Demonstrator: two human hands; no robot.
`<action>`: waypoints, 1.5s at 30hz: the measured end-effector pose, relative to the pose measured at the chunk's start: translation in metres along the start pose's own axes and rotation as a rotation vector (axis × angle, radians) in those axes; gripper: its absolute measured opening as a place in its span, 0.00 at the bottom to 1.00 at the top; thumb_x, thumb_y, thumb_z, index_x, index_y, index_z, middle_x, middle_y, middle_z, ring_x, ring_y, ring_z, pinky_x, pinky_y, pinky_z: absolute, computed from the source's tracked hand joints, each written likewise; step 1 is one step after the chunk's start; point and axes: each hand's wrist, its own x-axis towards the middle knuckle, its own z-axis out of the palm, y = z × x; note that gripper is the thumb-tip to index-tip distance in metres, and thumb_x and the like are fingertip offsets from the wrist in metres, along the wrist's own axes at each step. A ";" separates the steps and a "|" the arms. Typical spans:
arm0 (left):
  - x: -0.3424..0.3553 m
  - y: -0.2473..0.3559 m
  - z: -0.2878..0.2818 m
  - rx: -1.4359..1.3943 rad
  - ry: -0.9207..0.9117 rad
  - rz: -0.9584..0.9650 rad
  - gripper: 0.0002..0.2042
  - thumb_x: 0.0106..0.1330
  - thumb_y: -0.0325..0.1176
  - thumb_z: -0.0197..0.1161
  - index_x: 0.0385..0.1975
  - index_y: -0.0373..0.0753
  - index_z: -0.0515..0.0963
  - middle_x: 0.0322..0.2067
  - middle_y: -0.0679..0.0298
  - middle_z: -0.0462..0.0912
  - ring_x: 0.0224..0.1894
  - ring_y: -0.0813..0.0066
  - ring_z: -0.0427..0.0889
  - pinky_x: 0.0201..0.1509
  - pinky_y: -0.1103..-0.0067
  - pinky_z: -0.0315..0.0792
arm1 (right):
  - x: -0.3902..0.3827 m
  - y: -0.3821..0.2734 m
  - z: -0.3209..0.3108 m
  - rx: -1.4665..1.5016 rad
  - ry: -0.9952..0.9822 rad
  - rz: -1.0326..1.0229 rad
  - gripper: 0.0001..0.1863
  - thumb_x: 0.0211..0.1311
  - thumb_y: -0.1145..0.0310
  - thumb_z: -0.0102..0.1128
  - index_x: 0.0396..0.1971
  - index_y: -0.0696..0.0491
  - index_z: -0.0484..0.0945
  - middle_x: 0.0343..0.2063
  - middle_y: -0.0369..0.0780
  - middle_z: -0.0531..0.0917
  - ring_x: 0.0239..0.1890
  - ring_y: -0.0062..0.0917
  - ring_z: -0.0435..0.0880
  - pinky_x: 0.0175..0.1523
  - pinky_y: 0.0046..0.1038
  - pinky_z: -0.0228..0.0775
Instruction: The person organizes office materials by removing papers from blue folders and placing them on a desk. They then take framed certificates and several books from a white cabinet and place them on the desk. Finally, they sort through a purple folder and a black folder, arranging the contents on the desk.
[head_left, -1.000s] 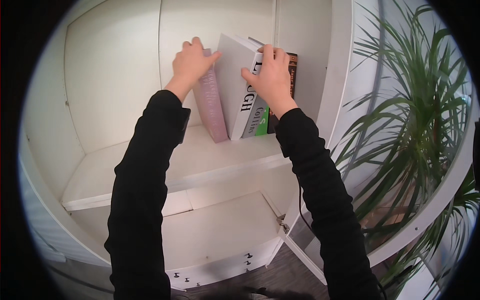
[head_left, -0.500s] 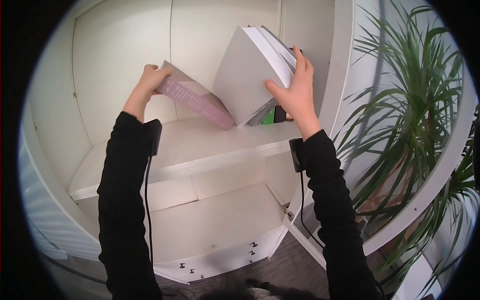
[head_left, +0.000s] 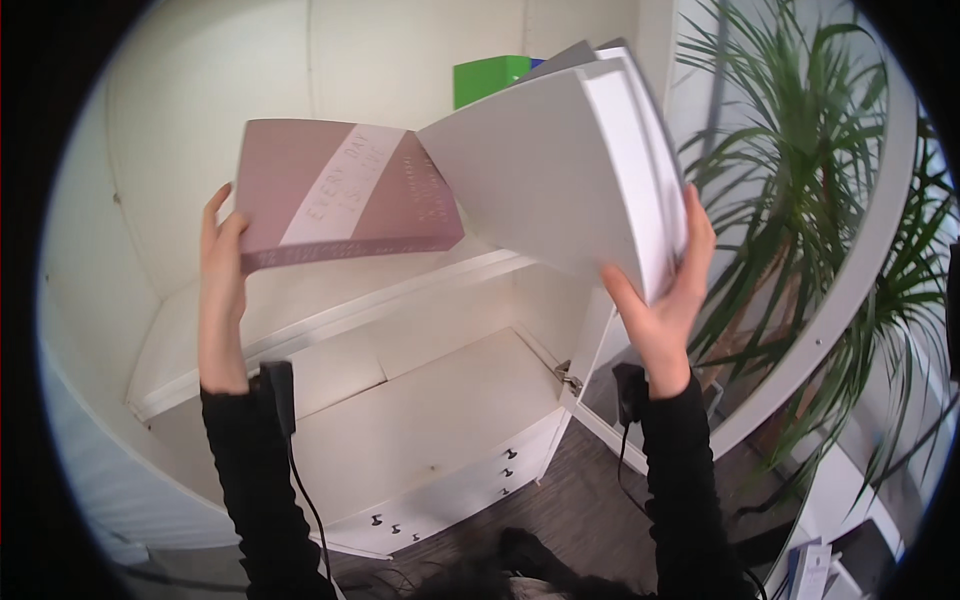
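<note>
1. Ten o'clock: pink book (head_left: 335,190), left hand (head_left: 222,250) clamped on its outer edge.
2. One o'clock: grey book (head_left: 540,170), right hand (head_left: 668,310) clamped around its edge.
3. Apparent step: supporting both; next needs even inward pressure.

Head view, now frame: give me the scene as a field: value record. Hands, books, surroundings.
left hand: holds pink book's left end
pink book: tilted, pale diagonal band on cover
right hand: holds grey books by their right edge, thumb in front
grey books: slanted; exact count unclear
book contact: pink and grey meet in view; touching unclear
behind: green item, partly hidden
below: white shelf, white drawer unit
right side: leafy plant
</note>
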 end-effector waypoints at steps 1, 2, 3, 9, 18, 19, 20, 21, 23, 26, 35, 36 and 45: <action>-0.008 0.000 -0.004 -0.015 -0.004 0.016 0.24 0.53 0.32 0.45 0.53 0.39 0.56 0.41 0.55 0.67 0.40 0.73 0.69 0.43 0.78 0.65 | -0.008 -0.007 -0.014 -0.022 0.016 0.010 0.43 0.30 0.66 0.61 0.53 0.59 0.54 0.47 0.49 0.58 0.50 0.37 0.59 0.52 0.32 0.53; -0.017 0.001 -0.008 -0.032 -0.009 0.032 0.23 0.53 0.32 0.45 0.52 0.38 0.57 0.42 0.56 0.67 0.42 0.74 0.69 0.44 0.80 0.64 | -0.017 -0.015 -0.028 -0.046 0.033 0.020 0.43 0.30 0.65 0.60 0.53 0.59 0.54 0.47 0.49 0.59 0.50 0.36 0.60 0.52 0.31 0.53; -0.026 0.004 -0.006 -0.070 -0.011 0.068 0.23 0.53 0.32 0.44 0.52 0.38 0.57 0.43 0.56 0.66 0.43 0.74 0.68 0.45 0.80 0.63 | -0.023 -0.025 -0.052 -0.127 0.052 0.025 0.44 0.30 0.63 0.60 0.53 0.61 0.53 0.48 0.49 0.59 0.50 0.35 0.61 0.52 0.31 0.53; -0.056 0.016 -0.004 -0.180 -0.120 0.121 0.24 0.55 0.37 0.43 0.53 0.37 0.56 0.50 0.56 0.62 0.52 0.71 0.63 0.52 0.79 0.59 | -0.077 -0.077 -0.149 -0.100 0.260 0.387 0.47 0.32 0.48 0.60 0.50 0.65 0.56 0.44 0.47 0.67 0.46 0.30 0.67 0.51 0.28 0.55; -0.127 -0.001 0.090 -0.240 -0.511 0.044 0.30 0.50 0.41 0.48 0.54 0.37 0.53 0.48 0.53 0.64 0.51 0.67 0.64 0.53 0.76 0.56 | -0.154 -0.161 -0.273 -0.498 0.160 0.661 0.46 0.28 0.45 0.57 0.46 0.65 0.63 0.48 0.51 0.60 0.51 0.36 0.61 0.54 0.32 0.49; -0.140 0.000 0.103 -0.258 -0.596 0.029 0.30 0.50 0.40 0.49 0.54 0.37 0.53 0.49 0.53 0.63 0.51 0.67 0.63 0.53 0.76 0.56 | -0.163 -0.175 -0.286 -0.511 0.195 0.713 0.46 0.27 0.45 0.58 0.45 0.65 0.63 0.47 0.51 0.60 0.50 0.36 0.61 0.53 0.32 0.49; -0.152 0.003 0.117 -0.275 -0.680 0.016 0.30 0.49 0.39 0.49 0.54 0.37 0.53 0.49 0.53 0.63 0.51 0.67 0.63 0.54 0.76 0.55 | -0.171 -0.189 -0.299 -0.518 0.223 0.758 0.45 0.25 0.47 0.58 0.45 0.64 0.64 0.47 0.50 0.61 0.50 0.36 0.61 0.54 0.32 0.48; -0.166 0.008 0.131 -0.299 -0.724 0.045 0.30 0.49 0.38 0.49 0.54 0.37 0.53 0.49 0.54 0.62 0.51 0.67 0.63 0.53 0.76 0.55 | -0.178 -0.204 -0.313 -0.540 0.214 0.797 0.44 0.25 0.49 0.58 0.45 0.64 0.65 0.47 0.50 0.61 0.50 0.36 0.61 0.54 0.31 0.48; -0.199 0.016 0.153 -0.338 -0.788 0.104 0.30 0.48 0.35 0.49 0.54 0.36 0.53 0.50 0.55 0.61 0.51 0.67 0.62 0.53 0.76 0.55 | -0.201 -0.226 -0.343 -0.587 0.196 0.844 0.41 0.21 0.55 0.58 0.45 0.60 0.67 0.46 0.48 0.61 0.50 0.35 0.61 0.54 0.30 0.48; -0.254 0.022 0.192 -0.368 -1.001 0.025 0.30 0.46 0.31 0.47 0.54 0.36 0.53 0.50 0.55 0.60 0.51 0.68 0.60 0.53 0.76 0.55 | -0.222 -0.258 -0.382 -0.650 0.250 0.967 0.41 0.18 0.58 0.58 0.45 0.59 0.67 0.46 0.47 0.61 0.50 0.35 0.61 0.54 0.29 0.47; -0.467 0.039 0.311 -0.559 -1.479 -0.409 0.27 0.48 0.28 0.46 0.53 0.36 0.54 0.46 0.55 0.63 0.47 0.71 0.64 0.52 0.78 0.56 | -0.281 -0.334 -0.529 -0.973 0.557 1.114 0.37 0.23 0.63 0.56 0.45 0.59 0.67 0.43 0.44 0.63 0.46 0.31 0.64 0.50 0.27 0.55; -0.493 0.040 0.321 -0.609 -1.499 -0.476 0.27 0.48 0.28 0.46 0.53 0.36 0.54 0.46 0.55 0.63 0.47 0.71 0.64 0.51 0.78 0.57 | -0.287 -0.341 -0.548 -0.998 0.592 1.109 0.36 0.24 0.63 0.56 0.45 0.59 0.67 0.43 0.44 0.63 0.45 0.30 0.65 0.49 0.27 0.56; -0.684 0.054 0.383 -0.706 -1.489 -1.115 0.22 0.53 0.28 0.41 0.50 0.35 0.54 0.44 0.58 0.64 0.46 0.69 0.67 0.46 0.74 0.65 | -0.363 -0.357 -0.666 -0.944 1.132 0.971 0.34 0.34 0.68 0.54 0.49 0.63 0.60 0.44 0.46 0.65 0.49 0.31 0.65 0.51 0.27 0.56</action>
